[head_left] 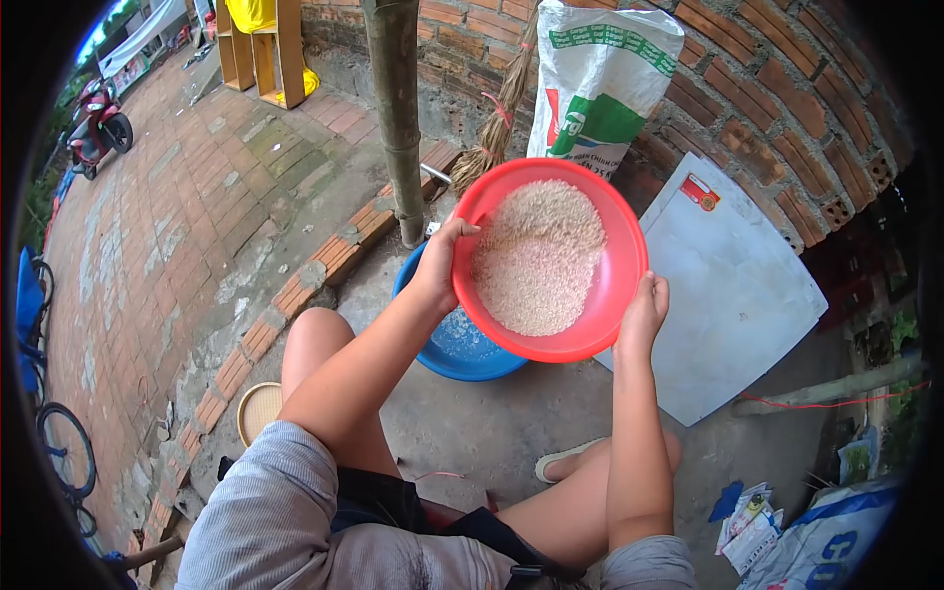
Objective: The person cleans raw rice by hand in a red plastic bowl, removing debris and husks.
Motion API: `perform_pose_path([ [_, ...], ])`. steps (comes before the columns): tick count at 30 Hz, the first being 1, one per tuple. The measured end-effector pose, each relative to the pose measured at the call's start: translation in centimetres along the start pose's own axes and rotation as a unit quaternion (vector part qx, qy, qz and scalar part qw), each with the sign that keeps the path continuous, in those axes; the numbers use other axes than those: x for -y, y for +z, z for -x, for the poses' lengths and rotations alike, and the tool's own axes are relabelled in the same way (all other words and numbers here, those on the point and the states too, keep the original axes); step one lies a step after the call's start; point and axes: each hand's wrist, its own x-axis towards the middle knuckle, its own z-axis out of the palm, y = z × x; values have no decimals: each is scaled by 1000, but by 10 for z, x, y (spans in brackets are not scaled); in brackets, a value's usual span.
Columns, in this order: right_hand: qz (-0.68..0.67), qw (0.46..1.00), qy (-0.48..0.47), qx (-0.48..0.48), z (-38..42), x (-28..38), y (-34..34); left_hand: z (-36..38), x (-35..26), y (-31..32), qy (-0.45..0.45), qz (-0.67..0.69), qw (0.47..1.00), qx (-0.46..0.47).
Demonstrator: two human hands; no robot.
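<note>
A round red basin (619,246) holding pale rice grain (536,261) is tilted up in front of me. My left hand (441,264) grips its left rim and my right hand (644,313) grips its lower right rim. Below and left of it, a blue basin (447,349) with some grain in it rests on the concrete ground. I am seated, with my bare knees and a sandalled foot (562,460) showing under the basins.
A white sack (598,93) leans on the brick wall. A grey post (398,118) and a broom (497,128) stand beside it. A white board (733,295) lies at right, a woven tray (258,408) at left, printed bags (826,536) at lower right, a red scooter (96,126) far left.
</note>
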Motion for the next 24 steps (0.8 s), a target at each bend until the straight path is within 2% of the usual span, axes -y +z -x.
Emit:
perform_pose_path([
  [2, 20, 998, 60, -17, 2, -7, 3, -8, 6, -12, -86, 58, 994, -29],
  [3, 19, 998, 59, -16, 1, -2, 3, -5, 3, -9, -83, 58, 994, -29],
  [5, -24, 999, -40, 17, 1, 13, 0, 5, 0, -2, -12, 32, 999, 15],
  [6, -24, 999, -39, 16, 1, 16, 1, 7, -1, 0, -13, 31, 999, 15],
  [8, -21, 994, -103, -12, 1, 19, 6, 9, -5, 2, 82, -55, 995, 25],
  [9, -25, 995, -100, -13, 0, 13, 6, 8, -5, 2, 82, -59, 995, 24],
  [11, 11, 999, 40, -2, -3, -4, 7, 3, 0, 1, 27, -5, 999, -20],
  [15, 15, 998, 54, -18, -1, 0, 15, 2, -1, -13, -30, 27, 999, -30],
  [16, 1, 1000, -13, -7, -1, 8, 15, 1, 0, -12, 58, -4, 998, -11],
  [17, -13, 997, -79, 3, -1, 16, 15, 2, -1, -12, 58, -5, 998, -12],
  [19, -17, 996, -83, 0, -1, 15, 19, 9, -9, -3, 145, -34, 989, 18],
  [20, -42, 999, -21, 11, -4, 6, 20, 6, -9, -7, 145, -34, 989, 17],
  [21, -66, 997, 40, 22, -4, 2, 21, 2, -9, -14, 56, -7, 998, -9],
  [22, -65, 997, 41, 24, -2, -2, 23, 1, -9, -21, -33, 20, 999, -35],
  [24, -73, 993, 96, -4, 2, -3, 31, 2, -9, -28, -49, 31, 997, -44],
])
